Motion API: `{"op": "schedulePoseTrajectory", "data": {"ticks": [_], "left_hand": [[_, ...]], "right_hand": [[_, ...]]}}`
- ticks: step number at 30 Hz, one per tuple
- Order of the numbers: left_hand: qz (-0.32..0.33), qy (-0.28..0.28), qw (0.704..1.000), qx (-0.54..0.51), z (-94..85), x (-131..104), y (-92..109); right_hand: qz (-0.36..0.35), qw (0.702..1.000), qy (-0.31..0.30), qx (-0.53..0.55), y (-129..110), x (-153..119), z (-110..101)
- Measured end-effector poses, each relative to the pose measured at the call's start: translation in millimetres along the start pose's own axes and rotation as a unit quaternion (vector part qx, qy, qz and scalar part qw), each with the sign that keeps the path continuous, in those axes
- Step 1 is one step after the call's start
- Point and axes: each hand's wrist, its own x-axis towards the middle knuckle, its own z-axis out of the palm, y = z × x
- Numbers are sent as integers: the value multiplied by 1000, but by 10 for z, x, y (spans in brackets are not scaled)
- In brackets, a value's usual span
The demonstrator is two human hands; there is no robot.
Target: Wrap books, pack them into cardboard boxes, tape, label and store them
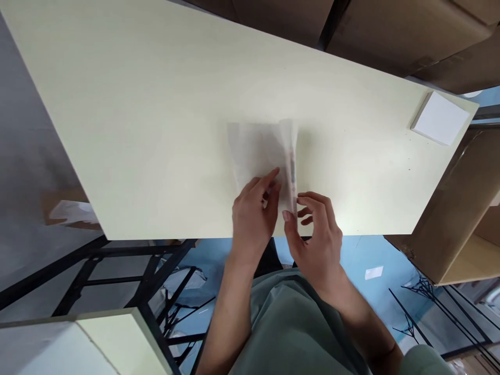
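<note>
Sheet [253, 148] lies under left hand [255, 216] (right hand [317, 234] alongside).

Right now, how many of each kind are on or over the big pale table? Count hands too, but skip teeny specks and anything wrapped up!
Hands: 2 (left hand, right hand)
Thin white wrap: 1
White stack near the corner: 1
Total: 4
</note>
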Motion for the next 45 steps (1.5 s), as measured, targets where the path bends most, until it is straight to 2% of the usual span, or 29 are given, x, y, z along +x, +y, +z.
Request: {"op": "schedulePoseTrajectory", "data": {"ticks": [2,4,7,10,14,18,21,24,28,30,32,35,39,42,45], "left_hand": [[-20,-14,999,-26,-210,-34,-15],[-46,3,998,-39,-385,-73,-44],[-69,39,997,-23,-529,-112,-134],[-48,66,997,17,-540,-110,-265],[-18,98,994,38,-483,-83,-405],[-13,70,997,3,-490,-55,-478],[-11,33,998,-61,-610,-12,-526],[-19,24,992,-126,-899,76,-584],[-42,72,973,-213,-1550,285,-676],[-53,87,964,-244,-1883,441,-725],[-53,107,962,-245,-2121,638,-778],[-35,157,962,-222,-2216,965,-863],[4,212,968,-137,-2048,1233,-935],[49,230,969,-69,-1990,1181,-916],[68,240,965,-80,-2095,955,-906]], "right_hand": [[-19,1000,-11,-18,-69,-15,138],[-30,999,-28,-32,-125,-32,293],[-31,995,-84,-38,-178,-50,485],[3,994,-106,-30,-150,-23,549],[99,995,-17,-21,2,120,513],[175,984,0,41,51,291,546],[198,972,-16,124,-139,359,645],[190,963,-19,191,-506,388,819],[154,947,-28,280,-1050,539,1207],[137,935,-44,323,-1273,702,1450],[116,935,-41,333,-1432,897,1689],[93,958,5,273,-1523,1153,1974],[70,992,61,84,-1447,1294,2131],[15,993,107,-42,-1400,1285,2123],[-47,987,126,-89,-1495,1216,2113]]}}
